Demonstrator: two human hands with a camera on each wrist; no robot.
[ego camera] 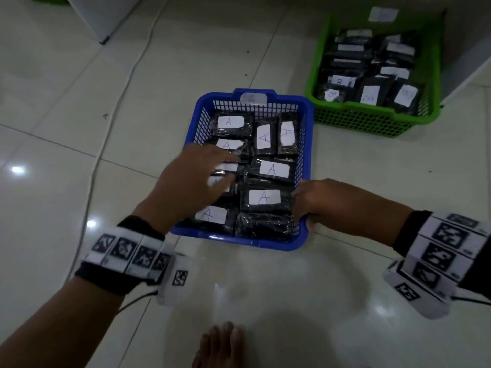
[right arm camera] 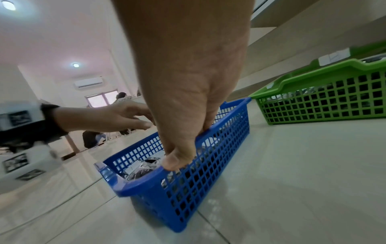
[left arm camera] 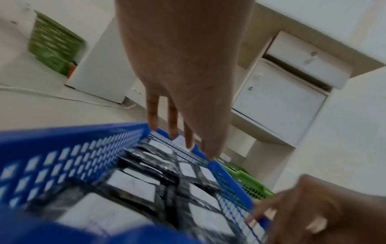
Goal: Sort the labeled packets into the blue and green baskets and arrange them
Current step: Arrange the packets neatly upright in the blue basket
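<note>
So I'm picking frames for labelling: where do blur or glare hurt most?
Head view: left hand motion-blurred, glare spots on the floor. Left wrist view: blue basket and packets badly smeared. Right wrist view: sharpest, right hand on the rim, edges bent.

head view looking down, wrist views low and close, all sharing blue basket [ego camera: 305, 134]
</note>
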